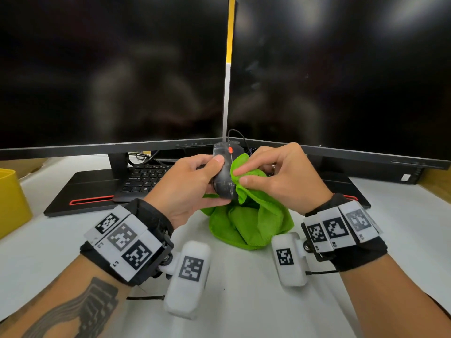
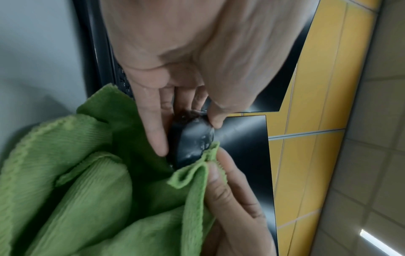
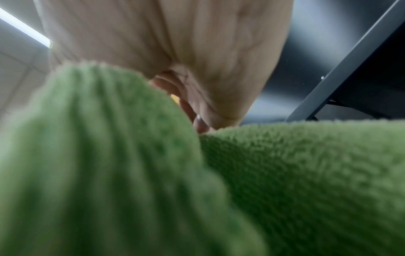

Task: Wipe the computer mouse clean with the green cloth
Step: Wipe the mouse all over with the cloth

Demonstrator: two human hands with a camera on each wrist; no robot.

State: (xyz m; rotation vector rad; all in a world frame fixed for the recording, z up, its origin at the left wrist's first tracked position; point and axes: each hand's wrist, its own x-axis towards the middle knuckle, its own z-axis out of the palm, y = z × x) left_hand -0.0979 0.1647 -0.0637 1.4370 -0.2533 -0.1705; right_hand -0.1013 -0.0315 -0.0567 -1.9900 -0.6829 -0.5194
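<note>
My left hand [image 1: 195,181] grips a black wired computer mouse [image 1: 223,184], smudged with whitish marks, and holds it up above the desk with its red scroll wheel [image 1: 230,150] facing me. My right hand [image 1: 275,174] pinches a fold of the green cloth [image 1: 251,215] and presses it on the mouse's right side. The rest of the cloth hangs down in a heap on the white desk. In the left wrist view the mouse [image 2: 192,143] sits between thumb and fingers, with the cloth [image 2: 87,181] at its lower edge. The right wrist view is mostly filled by blurred cloth [image 3: 285,181].
Two dark monitors [image 1: 109,69] stand side by side behind the hands, on black bases. A black keyboard [image 1: 144,179] lies under the left monitor. A yellow container [image 1: 11,201] stands at the left edge. The mouse cable [image 1: 238,134] runs up behind the mouse.
</note>
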